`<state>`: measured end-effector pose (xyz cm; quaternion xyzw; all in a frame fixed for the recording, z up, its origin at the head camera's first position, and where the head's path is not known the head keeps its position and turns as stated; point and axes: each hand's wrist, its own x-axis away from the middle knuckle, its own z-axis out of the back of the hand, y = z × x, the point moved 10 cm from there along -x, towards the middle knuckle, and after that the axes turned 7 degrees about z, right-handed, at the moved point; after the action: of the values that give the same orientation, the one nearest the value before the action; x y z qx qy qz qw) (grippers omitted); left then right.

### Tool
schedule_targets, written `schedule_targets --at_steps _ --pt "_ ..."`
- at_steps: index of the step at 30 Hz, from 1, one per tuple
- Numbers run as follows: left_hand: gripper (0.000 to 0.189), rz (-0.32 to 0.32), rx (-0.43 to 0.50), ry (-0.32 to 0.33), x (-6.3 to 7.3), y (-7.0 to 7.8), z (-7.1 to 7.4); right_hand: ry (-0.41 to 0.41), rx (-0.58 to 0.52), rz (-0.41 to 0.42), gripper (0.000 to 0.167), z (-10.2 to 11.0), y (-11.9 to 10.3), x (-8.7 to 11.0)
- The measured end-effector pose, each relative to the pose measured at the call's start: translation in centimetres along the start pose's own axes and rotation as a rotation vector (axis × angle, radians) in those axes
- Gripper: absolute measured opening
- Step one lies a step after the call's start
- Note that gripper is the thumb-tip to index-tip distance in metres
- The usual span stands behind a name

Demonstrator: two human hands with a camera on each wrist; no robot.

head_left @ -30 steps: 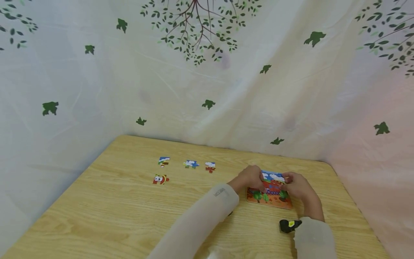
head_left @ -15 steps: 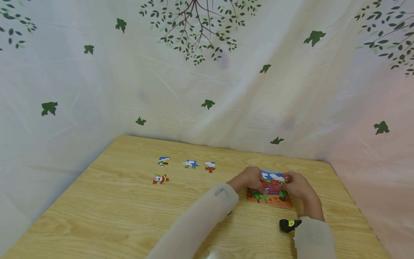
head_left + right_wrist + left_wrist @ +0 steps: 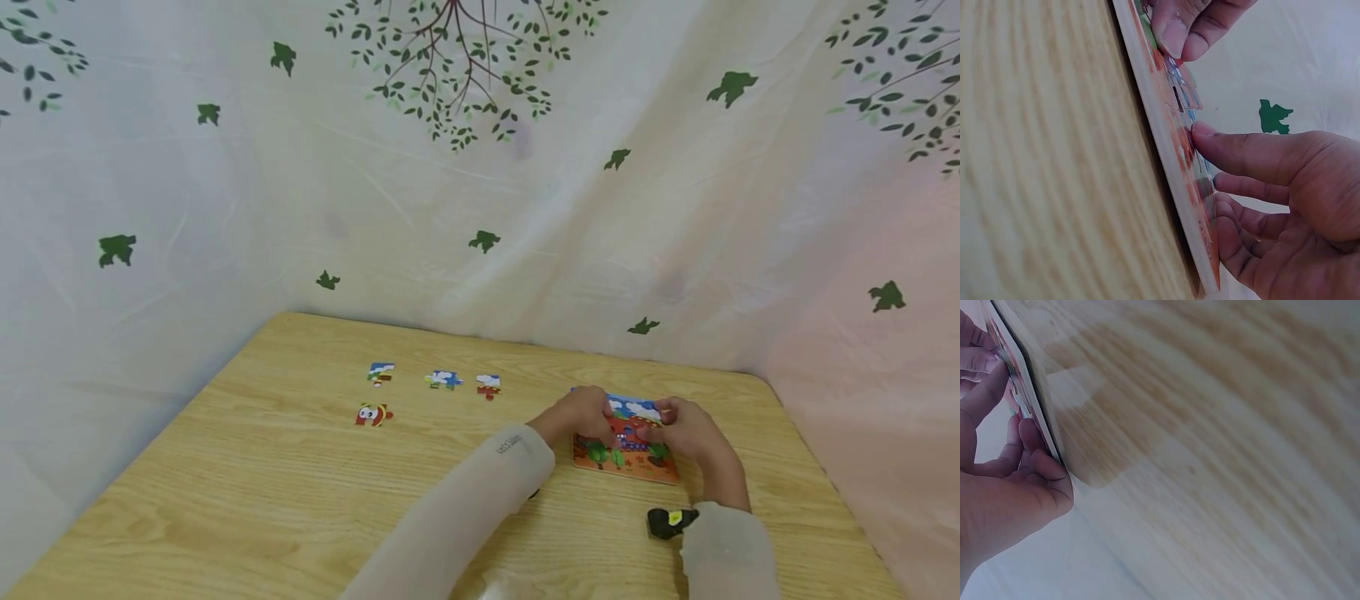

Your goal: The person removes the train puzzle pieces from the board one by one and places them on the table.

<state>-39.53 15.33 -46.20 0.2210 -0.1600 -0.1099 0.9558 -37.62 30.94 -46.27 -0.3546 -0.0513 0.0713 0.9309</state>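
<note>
A jigsaw puzzle in a flat board (image 3: 626, 472), with blue sky, white clouds, red shapes and green bushes, lies toward the table's right side. My left hand (image 3: 579, 413) grips it from its left, thumb over the picture and fingers curled at the far-left edge. From the right, my right hand (image 3: 693, 429) holds it, its thumb (image 3: 1235, 147) pressing on the picture and its other fingers bent at the edge. Between the two thumbs, a piece (image 3: 1190, 94) seems to stand slightly raised from the board. My fingers cover much of the middle.
Several loose puzzle pieces lie to the left: a cloud piece (image 3: 444, 379), a red-and-cloud piece (image 3: 488, 386), a corner piece (image 3: 380, 372) and one with eyes (image 3: 371, 414). The wooden table (image 3: 300, 492) ends against a leaf-print curtain (image 3: 420, 217).
My right thumb has slid slightly left over the picture. Both hands otherwise keep their places, and the loose pieces have not moved.
</note>
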Motion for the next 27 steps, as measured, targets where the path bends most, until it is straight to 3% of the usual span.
schedule_targets --at_steps 7,27 --pt "0.034 0.037 -0.011 0.018 0.02 -0.05 0.15 0.002 0.008 -0.002 0.069 0.0 -0.06 0.06" --pt "0.028 0.001 0.023 0.017 0.14 0.17 0.44 -0.008 0.017 -0.044 0.068 -0.15 0.32 -0.19"
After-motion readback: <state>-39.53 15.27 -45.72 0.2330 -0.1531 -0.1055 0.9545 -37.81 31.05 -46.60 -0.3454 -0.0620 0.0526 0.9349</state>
